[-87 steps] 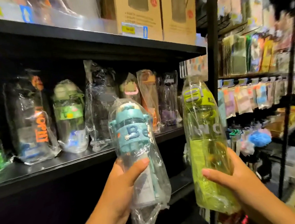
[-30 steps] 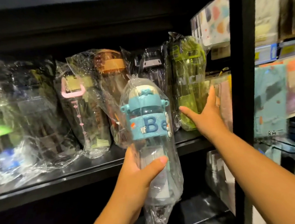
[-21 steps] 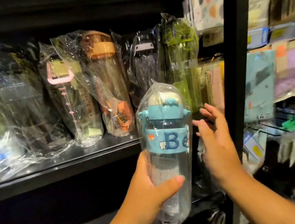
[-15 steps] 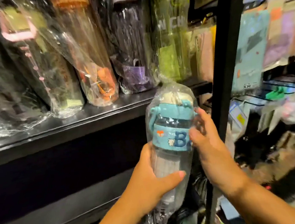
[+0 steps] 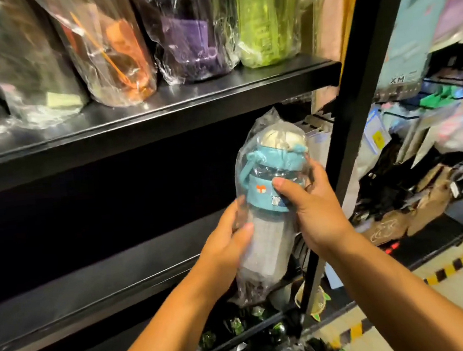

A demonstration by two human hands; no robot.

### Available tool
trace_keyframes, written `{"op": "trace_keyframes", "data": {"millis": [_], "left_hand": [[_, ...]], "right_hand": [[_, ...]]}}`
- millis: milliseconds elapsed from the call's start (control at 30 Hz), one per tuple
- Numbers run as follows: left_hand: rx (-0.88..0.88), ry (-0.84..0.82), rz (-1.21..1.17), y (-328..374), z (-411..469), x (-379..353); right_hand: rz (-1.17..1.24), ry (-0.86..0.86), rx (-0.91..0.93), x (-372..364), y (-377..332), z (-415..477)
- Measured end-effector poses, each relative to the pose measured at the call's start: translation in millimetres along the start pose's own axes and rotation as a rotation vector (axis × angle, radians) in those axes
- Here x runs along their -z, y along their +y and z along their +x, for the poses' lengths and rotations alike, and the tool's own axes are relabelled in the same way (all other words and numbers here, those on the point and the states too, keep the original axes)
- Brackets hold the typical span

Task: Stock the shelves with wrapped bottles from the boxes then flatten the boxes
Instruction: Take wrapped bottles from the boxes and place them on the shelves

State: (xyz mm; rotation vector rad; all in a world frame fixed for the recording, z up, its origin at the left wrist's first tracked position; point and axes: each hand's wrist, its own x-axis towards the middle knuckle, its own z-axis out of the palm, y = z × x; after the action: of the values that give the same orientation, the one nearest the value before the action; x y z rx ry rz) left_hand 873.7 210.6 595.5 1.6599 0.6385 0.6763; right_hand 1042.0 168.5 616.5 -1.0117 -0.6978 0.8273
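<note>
Stocking was in hand: the wrapped bottle (image 5: 270, 244) was grasped by the left hand (image 5: 225, 248) and the right hand (image 5: 316, 212), just below the stocked shelf (image 5: 163, 117). Upright placement on a shelf was judged necessary next.

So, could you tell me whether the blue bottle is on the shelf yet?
No: the left hand and right hand hold the bottle below the stocked shelf.

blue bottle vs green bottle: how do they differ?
The blue bottle is gripped by the left hand and right hand; the green bottle stands on the shelf, untouched. The blue bottle has a clear body with a teal band; the green bottle is tinted green. Both are wrapped in clear plastic.
</note>
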Motion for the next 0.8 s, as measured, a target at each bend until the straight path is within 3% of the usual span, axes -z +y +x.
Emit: {"op": "trace_keyframes", "data": {"millis": [67,133,267,500,667,800], "left_hand": [[0.028,0.244,0.282,-20,10,14],[0.046,0.37,0.726,-49,18,33],[0.227,0.224,1.304,-94,22,38],[0.135,0.279,1.456,-106,25,37],[0.128,0.274,1.507,-109,23,36],[0.089,0.29,1.541,-113,25,36]], "right_hand": [[-0.032,0.036,0.046,-5,1,11],[-0.105,0.074,0.117,-9,3,22],[-0.26,0.136,0.259,-12,12,42],[-0.346,0.242,0.43,-13,51,59],[-0.514,0.148,0.242,3,109,38],[-0.599,0.13,0.215,13,121,37]]}}
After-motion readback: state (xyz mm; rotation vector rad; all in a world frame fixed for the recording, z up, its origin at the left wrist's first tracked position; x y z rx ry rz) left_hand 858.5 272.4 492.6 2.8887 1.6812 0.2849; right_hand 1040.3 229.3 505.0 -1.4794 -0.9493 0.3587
